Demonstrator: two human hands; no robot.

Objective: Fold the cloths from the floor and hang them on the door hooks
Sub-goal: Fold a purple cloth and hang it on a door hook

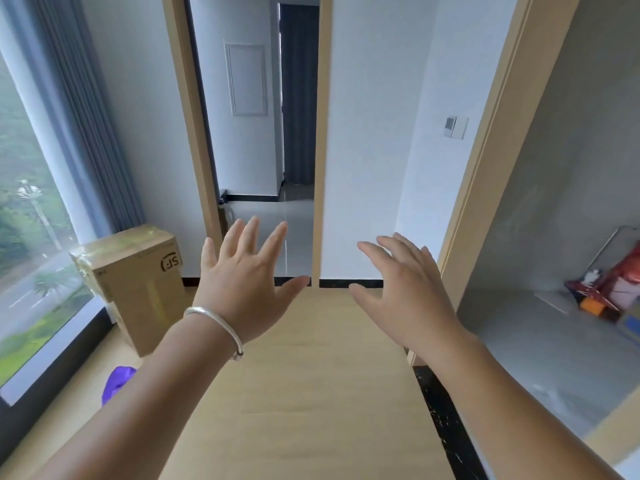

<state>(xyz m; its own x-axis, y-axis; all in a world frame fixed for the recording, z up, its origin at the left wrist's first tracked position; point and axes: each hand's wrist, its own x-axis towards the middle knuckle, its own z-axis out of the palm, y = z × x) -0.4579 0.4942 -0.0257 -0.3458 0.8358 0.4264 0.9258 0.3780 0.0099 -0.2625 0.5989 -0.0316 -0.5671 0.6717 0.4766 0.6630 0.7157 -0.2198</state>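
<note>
My left hand (247, 278), with a silver bangle on the wrist, is stretched out in front of me with fingers spread, holding nothing. Level with it, my right hand (403, 292) is also held out, fingers straight and slightly apart, empty. A purple cloth (116, 382) lies on the wooden floor at the lower left, partly hidden behind my left forearm. Ahead stands an open doorway with a wooden frame (320, 150). No door hooks are visible.
A cardboard box (138, 285) stands on the floor by the window (31, 237) and grey curtain at left. On the right a grey recess holds a pile of bags and boxes (613, 292). A black threshold strip (446, 424) borders the wooden floor.
</note>
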